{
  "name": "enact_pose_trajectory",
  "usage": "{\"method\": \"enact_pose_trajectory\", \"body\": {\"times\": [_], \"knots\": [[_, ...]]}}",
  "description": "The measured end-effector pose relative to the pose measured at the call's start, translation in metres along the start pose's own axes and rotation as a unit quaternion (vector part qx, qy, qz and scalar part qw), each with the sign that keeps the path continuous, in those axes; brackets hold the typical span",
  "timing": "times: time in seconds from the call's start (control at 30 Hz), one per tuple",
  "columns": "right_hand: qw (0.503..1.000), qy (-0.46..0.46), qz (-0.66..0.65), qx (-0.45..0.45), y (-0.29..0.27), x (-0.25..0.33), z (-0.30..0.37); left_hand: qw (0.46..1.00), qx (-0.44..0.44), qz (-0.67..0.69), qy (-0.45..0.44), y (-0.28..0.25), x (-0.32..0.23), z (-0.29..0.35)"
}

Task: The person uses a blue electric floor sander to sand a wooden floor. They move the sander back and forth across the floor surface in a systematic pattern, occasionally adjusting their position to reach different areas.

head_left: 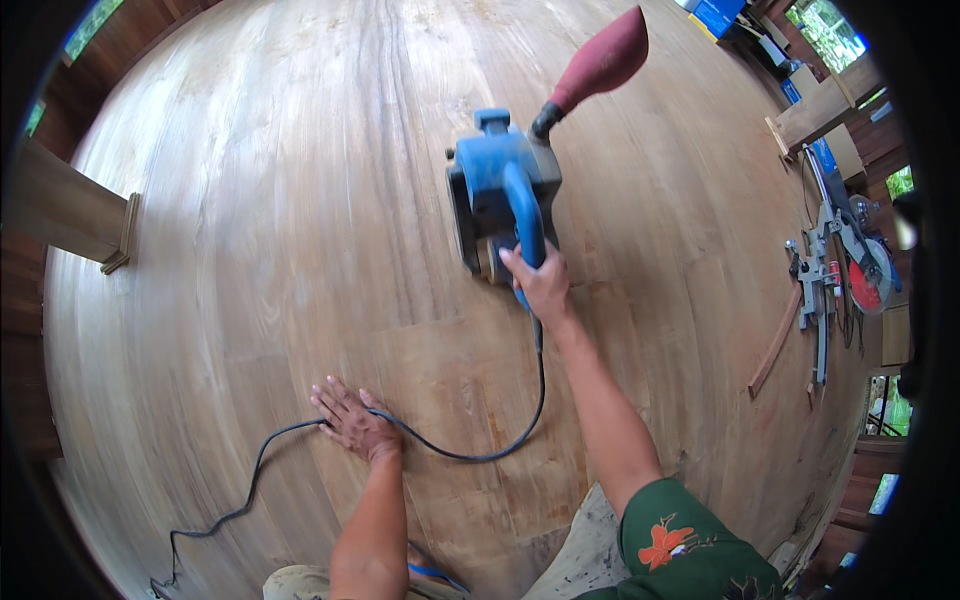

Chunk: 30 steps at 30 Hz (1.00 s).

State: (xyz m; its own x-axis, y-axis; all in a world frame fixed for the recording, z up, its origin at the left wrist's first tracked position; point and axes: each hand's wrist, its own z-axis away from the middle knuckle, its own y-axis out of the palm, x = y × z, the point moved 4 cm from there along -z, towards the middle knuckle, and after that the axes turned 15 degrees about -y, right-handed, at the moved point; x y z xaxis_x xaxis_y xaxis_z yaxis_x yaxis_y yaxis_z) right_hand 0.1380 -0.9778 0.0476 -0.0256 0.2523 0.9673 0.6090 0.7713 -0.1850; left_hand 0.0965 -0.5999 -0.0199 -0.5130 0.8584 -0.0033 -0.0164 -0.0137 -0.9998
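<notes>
A blue belt sander (495, 170) sits on the wooden plank floor (300, 270) ahead of me. My right hand (541, 285) is wrapped round its rear handle. A maroon dust bag (603, 58) sticks out from the sander's far right side. My left hand (357, 422) lies open on the planks, fingers stretched out. The sander's dark power cord (480, 458) loops down from the handle, passes at my left hand and runs off to the lower left. Whether it goes fully under the palm is hidden.
Wooden posts stand at the left (75, 208) and right (825, 110). A mitre saw (850, 255) with a red blade rests at the right, near a loose wood strip (775, 340). Blue boxes (718, 15) lie at the far right. Dark wooden walls edge the floor.
</notes>
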Motion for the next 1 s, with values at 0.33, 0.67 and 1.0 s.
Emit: {"method": "enact_pose_trajectory", "body": {"times": [0.33,0.67,1.0], "knots": [[0.995,0.092,-0.036,0.001,-0.088,0.045,0.245,1.0,-0.022,0.012,0.0,0.001,0.001,0.001],[0.994,0.032,-0.102,0.014,0.007,-0.004,0.012,1.0,-0.012,0.01,0.01,0.001,0.001,0.0],[0.995,0.005,-0.094,0.037,0.146,-0.02,-0.279,0.999,0.028,0.019,0.01,-0.006,-0.001,0.0]]}}
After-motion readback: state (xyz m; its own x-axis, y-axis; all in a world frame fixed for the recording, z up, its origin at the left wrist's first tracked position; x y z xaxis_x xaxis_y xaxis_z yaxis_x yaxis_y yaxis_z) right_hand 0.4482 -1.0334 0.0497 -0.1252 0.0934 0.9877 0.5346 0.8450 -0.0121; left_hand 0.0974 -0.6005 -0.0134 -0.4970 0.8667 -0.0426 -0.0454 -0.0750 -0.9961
